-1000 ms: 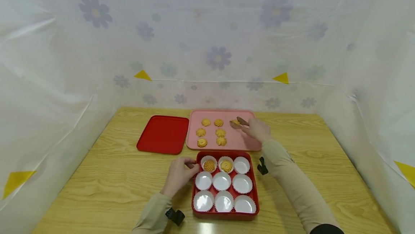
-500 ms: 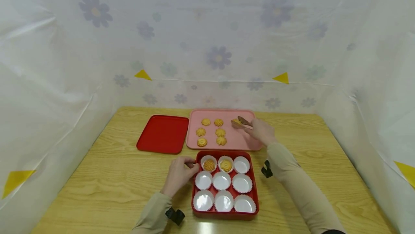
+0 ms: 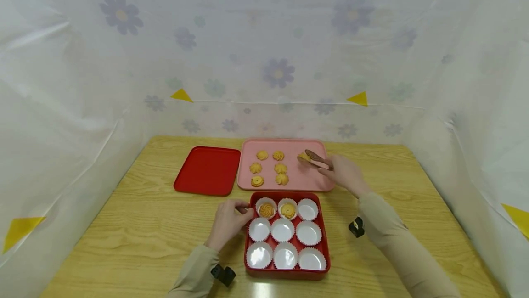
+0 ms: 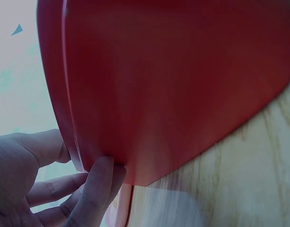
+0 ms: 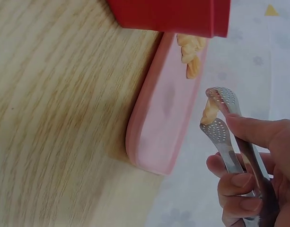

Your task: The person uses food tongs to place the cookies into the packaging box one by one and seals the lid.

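Observation:
My right hand (image 3: 345, 174) grips a pair of metal tongs (image 5: 223, 135) with perforated tips. Pinched between those tips is a piped cookie (image 5: 210, 112), lifted above the right part of the pink tray (image 3: 310, 181). My left hand (image 3: 229, 222) pinches the wall of a red square box (image 3: 285, 276) at its far left corner; in the left wrist view, its fingers (image 4: 98, 182) press the outer side. Rows of white paper cups (image 3: 283, 231) fill the box. The back-left cup holds a swirled cookie (image 3: 266, 210), and the back-middle cup another cookie (image 3: 288, 211).
Several piped cookies (image 3: 280, 168) lie on the tray's left and middle. Left of the tray is a flat red square lid (image 3: 208, 169). All stand on a wooden table (image 3: 165, 233), with white flowered sheeting (image 3: 256, 59) around its back and sides.
My right hand has moved right and slightly toward me, with the tongs carrying the cookie along. The left hand and the box have stayed put.

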A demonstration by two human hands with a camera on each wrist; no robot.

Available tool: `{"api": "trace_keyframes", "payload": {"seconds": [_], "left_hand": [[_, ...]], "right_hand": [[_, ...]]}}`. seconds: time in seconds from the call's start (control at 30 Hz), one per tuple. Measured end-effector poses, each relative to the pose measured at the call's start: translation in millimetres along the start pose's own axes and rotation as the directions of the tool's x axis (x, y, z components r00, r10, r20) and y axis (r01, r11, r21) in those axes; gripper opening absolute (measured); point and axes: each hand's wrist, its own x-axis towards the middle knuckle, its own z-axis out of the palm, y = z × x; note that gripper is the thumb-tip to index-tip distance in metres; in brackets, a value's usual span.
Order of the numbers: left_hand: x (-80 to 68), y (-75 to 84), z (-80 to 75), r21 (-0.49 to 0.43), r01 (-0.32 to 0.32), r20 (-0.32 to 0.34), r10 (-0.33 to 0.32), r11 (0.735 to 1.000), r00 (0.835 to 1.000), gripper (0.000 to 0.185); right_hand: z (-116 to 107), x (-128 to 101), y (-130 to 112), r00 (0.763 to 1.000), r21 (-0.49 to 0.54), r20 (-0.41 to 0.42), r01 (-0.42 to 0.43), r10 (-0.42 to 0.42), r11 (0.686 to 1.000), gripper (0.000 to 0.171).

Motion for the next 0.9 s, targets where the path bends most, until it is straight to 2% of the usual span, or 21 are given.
{"api": "trace_keyframes", "payload": {"seconds": [0.17,0.5,0.9], "left_hand": [[-0.1,0.1,-0.2,0.001,-0.001,0.002,0.001,1.0,1.0,0.019],[0.0,0.4,-0.3,-0.003,0.0,0.003,0.0,1.0,1.0,0.019],[0.4,-0.4,-0.6,0.0,-0.001,0.001,0.001,1.0,1.0,0.018]], "right_hand": [[-8.0,-17.6,0.2,0.997,0.026,-0.027,0.069,-0.068,0.997,0.019],[-16.3,-50.1,7.5,0.981,-0.001,-0.098,0.166,-0.165,0.986,0.019],[-28.7,-67.8,17.4,0.943,-0.07,-0.093,0.315,-0.321,0.947,0.011]]}}
